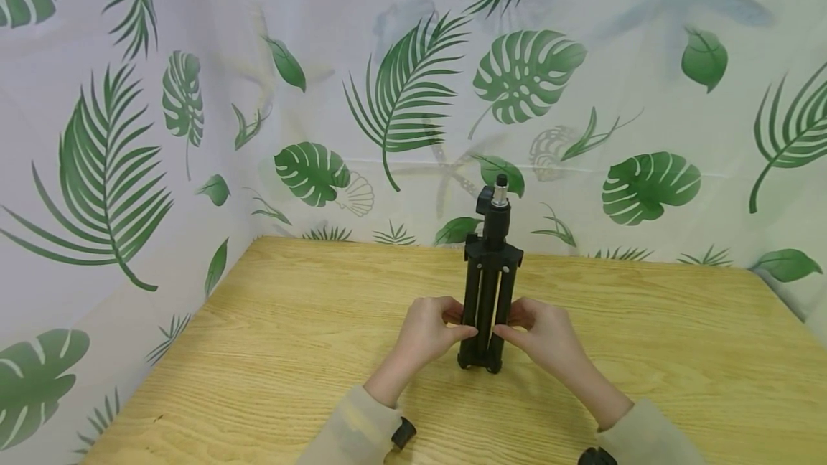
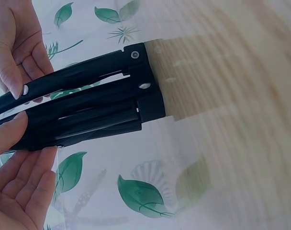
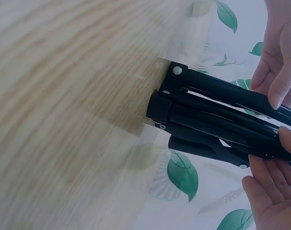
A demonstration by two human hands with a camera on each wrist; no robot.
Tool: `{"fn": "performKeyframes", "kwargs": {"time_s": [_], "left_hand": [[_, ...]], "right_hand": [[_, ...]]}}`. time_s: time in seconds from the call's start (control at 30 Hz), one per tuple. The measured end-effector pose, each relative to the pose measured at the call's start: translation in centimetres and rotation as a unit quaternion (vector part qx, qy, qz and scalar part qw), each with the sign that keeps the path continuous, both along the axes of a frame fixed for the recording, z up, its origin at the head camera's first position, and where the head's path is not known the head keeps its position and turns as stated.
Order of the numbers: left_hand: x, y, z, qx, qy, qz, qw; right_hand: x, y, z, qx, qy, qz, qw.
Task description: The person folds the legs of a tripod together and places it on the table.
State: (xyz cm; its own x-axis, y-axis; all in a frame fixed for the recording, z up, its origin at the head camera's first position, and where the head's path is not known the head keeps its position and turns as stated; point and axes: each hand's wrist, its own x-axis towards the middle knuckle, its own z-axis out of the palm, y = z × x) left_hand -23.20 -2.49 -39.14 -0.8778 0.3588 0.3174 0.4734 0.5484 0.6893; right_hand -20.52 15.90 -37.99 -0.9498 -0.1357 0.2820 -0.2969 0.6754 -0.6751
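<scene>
A black folded tripod stands upright on the wooden table, its legs drawn together below a silver-and-black top post. My left hand pinches the leg on the left between thumb and fingers. On the other side, my right hand grips the right leg in the same way, low down. The left wrist view shows the leg ends close to the wood, with a thumb lying across one leg. In the right wrist view, one leg slants a little away from the others. Fingertips behind the legs are partly hidden.
The wooden table spreads out on both sides of the tripod. A white cloth with green leaves hangs behind it and along the left. Black bands show at both sleeves.
</scene>
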Motion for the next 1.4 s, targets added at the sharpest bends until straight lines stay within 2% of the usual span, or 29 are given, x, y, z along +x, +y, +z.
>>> {"fn": "performKeyframes", "kwargs": {"time_s": [0.47,0.7,1.03,1.4], "left_hand": [[0.1,-0.2,0.4,-0.002,0.016,0.000,0.9999],[-0.2,-0.2,0.1,0.000,0.017,0.008,0.9998],[-0.5,-0.2,0.0,0.024,0.004,0.000,0.9997],[-1.0,-0.1,0.1,0.037,-0.011,-0.004,0.9993]], "right_hand": [[0.0,1.4,0.4,-0.009,0.009,0.058,0.998],[-0.5,2.5,0.4,-0.005,0.015,0.057,0.998],[-0.9,2.7,0.0,0.002,0.023,0.038,0.999],[-1.3,3.0,-0.3,0.009,0.031,0.039,0.999]]}}
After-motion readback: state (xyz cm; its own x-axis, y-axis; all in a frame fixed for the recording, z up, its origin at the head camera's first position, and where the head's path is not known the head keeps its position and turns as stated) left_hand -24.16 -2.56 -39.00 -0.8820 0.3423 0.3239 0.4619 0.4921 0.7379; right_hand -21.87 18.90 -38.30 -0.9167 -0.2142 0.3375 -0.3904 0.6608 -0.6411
